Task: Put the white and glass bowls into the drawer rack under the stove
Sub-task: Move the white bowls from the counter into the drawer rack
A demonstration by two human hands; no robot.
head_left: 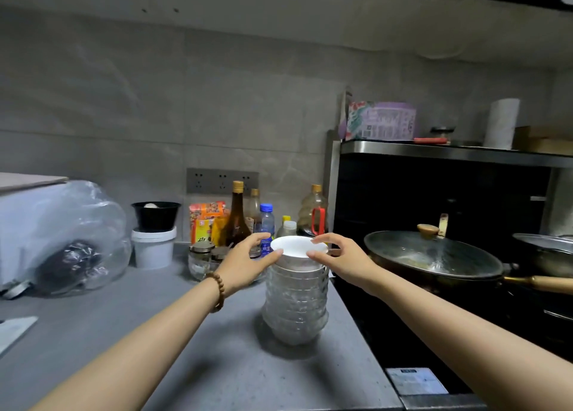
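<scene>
On the far left of the desk (130, 311) a clear bag (71, 234) lies slumped against the wall, well apart from our work, and a white tub (153, 249) with a black bowl (156, 215) on it stands behind, out of the way. Bottles (238, 215) and jars (201, 255) crowd the back edge, so the front of the desk is the one free spot for stacking.

Our left hand (245, 265), with a bead bracelet (218, 291) on the wrist, cups the left side of the top white bowl (299, 247): thumb near the front of the rim, fingers curled round the far side. It touches the bowl, but we cannot tell whether it presses firmly yet.

The stack (296, 302) stands upright near the desk's right edge, just beside the stove (403, 302). White bowls sit on top, glass ones nest below. We judge it was put here to keep the carry down to the drawer short; the drawer itself is not in view.

Our right hand (341, 261) mirrors the left, thumb and fingers pinching the right side of the rim. Two hands make sense, since a tall nested stack could lean or slip if taken from one side.

Farther right, a lidded wok (434, 252) sits on the stove with its handle (539, 283) pointing right, clear of our arms.
</scene>
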